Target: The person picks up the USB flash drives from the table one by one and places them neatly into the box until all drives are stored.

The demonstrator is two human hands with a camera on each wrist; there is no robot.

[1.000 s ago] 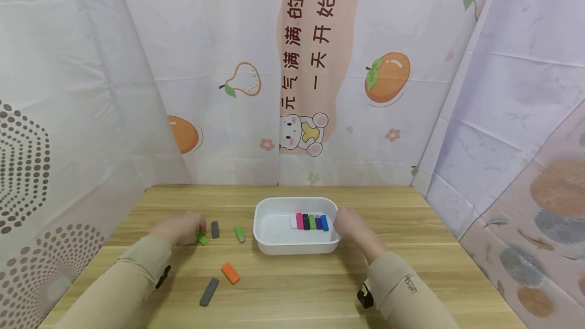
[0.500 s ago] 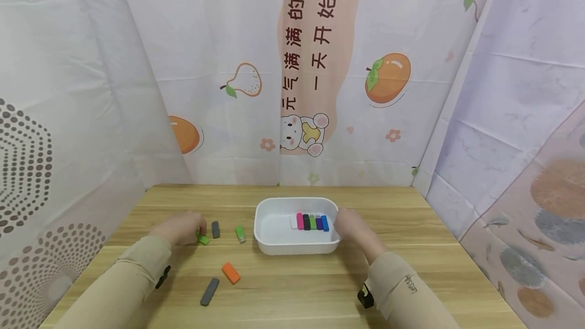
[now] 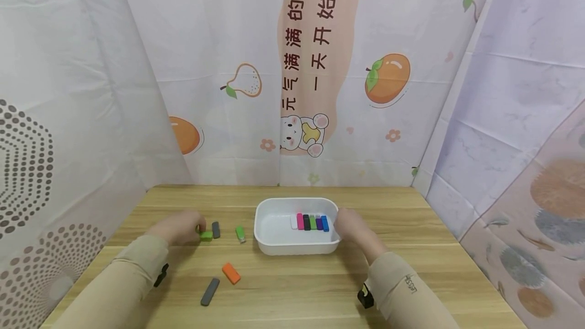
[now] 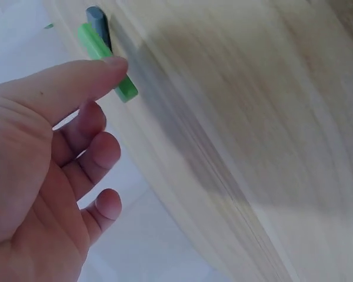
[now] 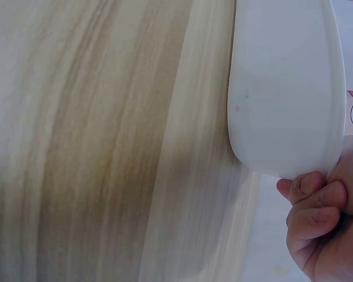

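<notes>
My left hand [image 3: 180, 227] pinches a green USB stick [image 4: 127, 91] at the table's left side; the thumb lies on it and the index fingertip is hidden. Just beyond the pinched stick lies a dark grey USB stick [image 3: 216, 230]. A second green USB stick [image 3: 240, 234], its metal plug showing, rests between that one and a white plastic bin [image 3: 269, 249]. My right hand [image 3: 351, 225] grips the bin's right end, fingers curled against the outside wall in the right wrist view. Inside the bin, several USB sticks [image 3: 313, 222] stand side by side in a row towards the right.
Nearer the front lie an orange USB stick [image 3: 231, 273] and another grey stick [image 3: 209, 291] on the wooden table [image 3: 292, 293]. Printed curtains [image 3: 219, 131] hang behind the table's back edge and along both sides.
The green USB stick in my left hand has turned, and its free end now points right, close to the grey stick. My right hand and the bin stay in place.
</notes>
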